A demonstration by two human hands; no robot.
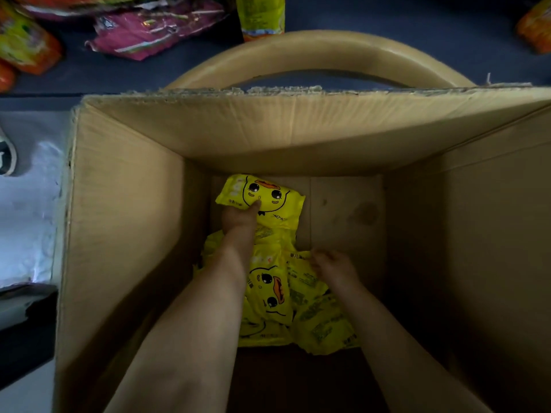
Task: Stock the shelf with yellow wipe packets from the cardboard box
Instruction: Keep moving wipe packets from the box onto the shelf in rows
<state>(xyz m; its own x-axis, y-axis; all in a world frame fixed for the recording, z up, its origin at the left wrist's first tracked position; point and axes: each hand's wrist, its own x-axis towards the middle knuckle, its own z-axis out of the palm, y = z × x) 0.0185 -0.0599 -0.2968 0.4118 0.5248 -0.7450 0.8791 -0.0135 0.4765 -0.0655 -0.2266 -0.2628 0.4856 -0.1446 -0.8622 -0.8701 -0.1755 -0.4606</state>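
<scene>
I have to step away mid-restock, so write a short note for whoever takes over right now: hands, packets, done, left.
Left hand: deep in the cardboard box, gripping the far yellow packet, thumb on top.
Right hand: resting on the heap of yellow packets on the box floor; grip unclear.
Packets: all in view are inside the box, left of centre; right part of the floor is bare.
Done: cannot tell; the target shelf spot isn't shown.
Left: lift the remaining packets out and shelve them.

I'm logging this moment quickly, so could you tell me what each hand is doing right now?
Left hand: closed on the far yellow wipe packet.
Right hand: resting on the packet pile; grip cannot be told.
</scene>
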